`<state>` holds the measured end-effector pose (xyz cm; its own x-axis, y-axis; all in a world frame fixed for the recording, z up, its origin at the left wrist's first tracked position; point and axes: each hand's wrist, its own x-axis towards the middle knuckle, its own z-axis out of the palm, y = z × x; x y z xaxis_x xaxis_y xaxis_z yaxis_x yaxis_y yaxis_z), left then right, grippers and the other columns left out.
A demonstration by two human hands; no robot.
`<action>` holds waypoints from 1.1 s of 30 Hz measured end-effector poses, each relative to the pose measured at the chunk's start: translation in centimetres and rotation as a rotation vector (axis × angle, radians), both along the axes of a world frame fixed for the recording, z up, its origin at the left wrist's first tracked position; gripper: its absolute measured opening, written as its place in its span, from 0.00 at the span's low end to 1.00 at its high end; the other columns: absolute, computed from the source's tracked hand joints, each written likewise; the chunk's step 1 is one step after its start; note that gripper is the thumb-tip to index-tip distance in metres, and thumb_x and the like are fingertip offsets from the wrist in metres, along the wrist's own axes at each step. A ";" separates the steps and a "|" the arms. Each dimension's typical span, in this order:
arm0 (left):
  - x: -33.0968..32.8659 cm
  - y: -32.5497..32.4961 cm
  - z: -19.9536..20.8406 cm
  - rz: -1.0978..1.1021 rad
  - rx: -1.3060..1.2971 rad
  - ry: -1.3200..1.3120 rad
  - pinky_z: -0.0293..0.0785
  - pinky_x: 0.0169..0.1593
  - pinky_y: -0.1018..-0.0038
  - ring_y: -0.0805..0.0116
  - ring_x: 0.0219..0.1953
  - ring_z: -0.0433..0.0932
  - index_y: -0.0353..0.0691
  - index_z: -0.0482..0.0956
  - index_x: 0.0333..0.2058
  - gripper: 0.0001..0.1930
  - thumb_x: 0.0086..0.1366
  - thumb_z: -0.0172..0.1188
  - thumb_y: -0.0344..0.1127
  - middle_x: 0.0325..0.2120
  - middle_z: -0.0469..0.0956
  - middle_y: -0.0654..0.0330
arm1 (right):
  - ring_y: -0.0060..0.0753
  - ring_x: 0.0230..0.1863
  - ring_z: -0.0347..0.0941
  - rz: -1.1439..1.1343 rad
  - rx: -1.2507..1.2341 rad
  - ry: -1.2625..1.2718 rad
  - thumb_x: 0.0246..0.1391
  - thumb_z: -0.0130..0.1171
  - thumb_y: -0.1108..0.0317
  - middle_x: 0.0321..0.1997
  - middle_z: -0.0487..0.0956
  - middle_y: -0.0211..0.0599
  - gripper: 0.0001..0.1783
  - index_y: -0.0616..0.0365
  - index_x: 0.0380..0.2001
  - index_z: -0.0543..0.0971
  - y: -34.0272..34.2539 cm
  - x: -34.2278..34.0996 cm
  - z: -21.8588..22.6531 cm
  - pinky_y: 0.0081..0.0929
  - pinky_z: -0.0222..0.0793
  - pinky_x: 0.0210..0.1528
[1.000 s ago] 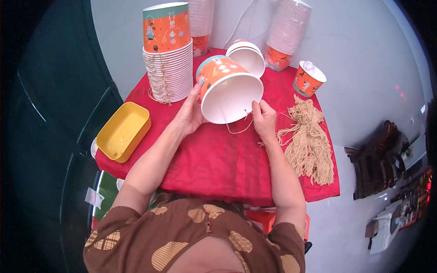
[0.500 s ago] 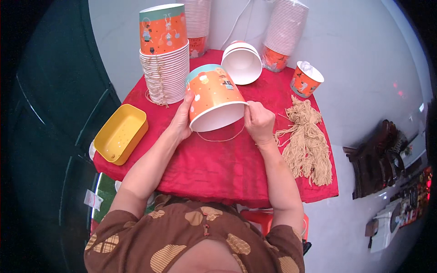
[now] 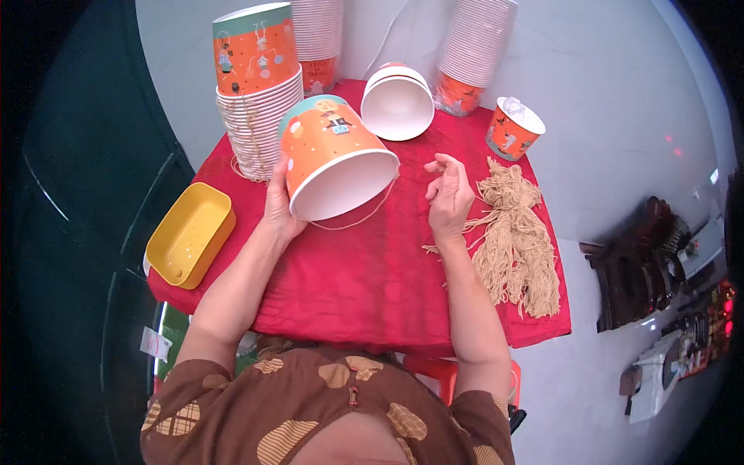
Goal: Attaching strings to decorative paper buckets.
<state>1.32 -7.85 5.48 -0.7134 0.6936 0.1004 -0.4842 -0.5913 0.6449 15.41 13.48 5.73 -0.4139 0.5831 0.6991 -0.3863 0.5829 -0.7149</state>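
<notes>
My left hand [image 3: 280, 203] grips the side of an orange paper bucket [image 3: 322, 151] with a green band and cartoon figures. The bucket is tilted, its white mouth turned toward me. A thin string handle [image 3: 353, 224] hangs in a loop below its rim, reaching from one side to the other. Off to the right of the rim, my right hand [image 3: 451, 198] is raised with loosely bent fingers apart and nothing visible in them. Beside that hand lies a bundle of beige strings [image 3: 515, 252], some loose ends reaching under the wrist.
A tall stack of paper buckets [image 3: 260, 128] with strings stands back left, above a yellow plastic tub [image 3: 215, 246]. Nested white-mouthed buckets [image 3: 397, 108] lie behind. Two wrapped stacks, one at right [image 3: 478, 46], stand by the wall. A small orange bucket [image 3: 508, 141] holds clear plastic.
My right hand has let go of the bucket's rim and moved slightly away, its fingers loosening. The bucket has shifted left in view and tilted a little more, still in my left hand.
</notes>
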 end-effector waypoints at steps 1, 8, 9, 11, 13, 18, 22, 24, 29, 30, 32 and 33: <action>0.1 0.0 0.0 -0.002 -0.001 -0.005 0.71 0.59 0.62 0.61 0.58 0.71 0.44 0.61 0.63 0.40 0.60 0.56 0.63 0.58 0.70 0.55 | 0.15 0.19 0.66 -0.001 -0.030 -0.011 0.70 0.37 0.56 0.34 0.78 0.38 0.24 0.67 0.45 0.74 0.4 0.0 -0.2 0.16 0.62 0.21; 0.6 0.0 0.1 0.037 -0.068 0.075 0.71 0.58 0.63 0.64 0.57 0.71 0.49 0.66 0.61 0.40 0.56 0.57 0.67 0.56 0.72 0.61 | 0.48 0.32 0.78 -0.210 0.399 -0.092 0.55 0.54 0.72 0.33 0.79 0.48 0.08 0.64 0.37 0.77 1.3 -0.9 -1.4 0.37 0.74 0.32; 0.7 -0.1 0.2 0.043 -0.086 0.070 0.71 0.58 0.63 0.64 0.57 0.71 0.49 0.65 0.61 0.40 0.56 0.57 0.68 0.56 0.72 0.60 | 0.48 0.32 0.78 -0.207 0.397 -0.096 0.55 0.54 0.72 0.33 0.79 0.48 0.08 0.64 0.37 0.77 1.2 -0.7 -1.1 0.37 0.74 0.32; 0.7 -0.2 0.0 0.052 -0.107 0.063 0.71 0.58 0.63 0.63 0.57 0.71 0.48 0.65 0.61 0.41 0.56 0.56 0.68 0.56 0.72 0.60 | 0.43 0.25 0.77 -0.281 0.711 -0.136 0.51 0.56 0.73 0.27 0.78 0.43 0.05 0.61 0.33 0.76 0.8 -0.4 -0.7 0.35 0.72 0.25; 0.5 -0.2 -0.5 0.044 -0.036 0.124 0.71 0.59 0.64 0.63 0.58 0.71 0.43 0.60 0.64 0.41 0.60 0.55 0.65 0.58 0.69 0.55 | 0.43 0.22 0.77 -0.284 0.778 -0.175 0.49 0.58 0.77 0.25 0.79 0.41 0.07 0.62 0.34 0.77 0.7 0.0 -0.2 0.34 0.72 0.23; 0.5 0.4 -0.5 0.040 -0.032 0.118 0.71 0.59 0.64 0.63 0.58 0.71 0.43 0.60 0.63 0.40 0.61 0.55 0.64 0.58 0.70 0.55 | 0.36 0.15 0.71 -0.390 0.941 -0.137 0.46 0.58 0.73 0.14 0.69 0.35 0.09 0.55 0.20 0.67 0.8 0.1 0.4 0.34 0.67 0.16; 0.0 0.5 -1.0 0.032 -0.014 0.159 0.71 0.59 0.64 0.63 0.58 0.71 0.42 0.60 0.63 0.40 0.62 0.54 0.64 0.58 0.70 0.55 | 0.38 0.16 0.72 -0.336 0.954 -0.166 0.45 0.57 0.76 0.16 0.72 0.37 0.04 0.58 0.26 0.73 0.6 -0.4 -0.5 0.34 0.67 0.17; 0.0 0.4 -1.1 0.029 -0.028 0.133 0.71 0.60 0.64 0.63 0.58 0.71 0.42 0.60 0.63 0.40 0.62 0.54 0.64 0.58 0.70 0.55 | 0.37 0.15 0.71 -0.312 0.933 -0.181 0.46 0.57 0.73 0.14 0.69 0.35 0.10 0.54 0.19 0.67 0.4 -0.7 -1.2 0.33 0.66 0.16; -0.5 0.5 -1.3 0.036 -0.050 0.103 0.70 0.60 0.64 0.63 0.58 0.71 0.42 0.60 0.63 0.39 0.62 0.53 0.64 0.58 0.69 0.55 | 0.41 0.15 0.72 -0.273 0.845 -0.207 0.47 0.57 0.73 0.15 0.71 0.38 0.09 0.55 0.19 0.68 0.6 -0.9 -2.2 0.36 0.67 0.17; -0.5 0.4 -1.4 0.038 -0.056 0.086 0.70 0.60 0.64 0.63 0.58 0.71 0.42 0.60 0.63 0.39 0.62 0.53 0.64 0.58 0.69 0.55 | 0.42 0.15 0.72 -0.272 0.822 -0.215 0.48 0.57 0.73 0.15 0.71 0.39 0.08 0.56 0.20 0.68 0.5 -0.9 -2.4 0.36 0.68 0.17; -0.2 0.2 -1.2 0.047 -0.068 0.075 0.70 0.60 0.64 0.63 0.58 0.71 0.42 0.60 0.63 0.40 0.62 0.54 0.64 0.59 0.69 0.55 | 0.43 0.16 0.73 -0.259 0.781 -0.245 0.48 0.57 0.73 0.15 0.72 0.40 0.08 0.57 0.20 0.69 0.4 -0.8 -2.7 0.37 0.68 0.17; -0.3 0.1 -1.3 0.048 -0.062 0.077 0.70 0.60 0.64 0.63 0.58 0.71 0.42 0.60 0.63 0.40 0.62 0.54 0.64 0.59 0.69 0.55 | 0.43 0.16 0.73 -0.246 0.766 -0.249 0.48 0.56 0.73 0.15 0.72 0.40 0.08 0.57 0.20 0.69 0.2 -0.8 -2.9 0.37 0.68 0.17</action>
<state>0.99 -7.73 4.19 -0.7378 0.6653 0.1141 -0.4038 -0.5705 0.7152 14.57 13.72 2.86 -0.5320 0.0787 0.8431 -0.0683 0.9884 -0.1354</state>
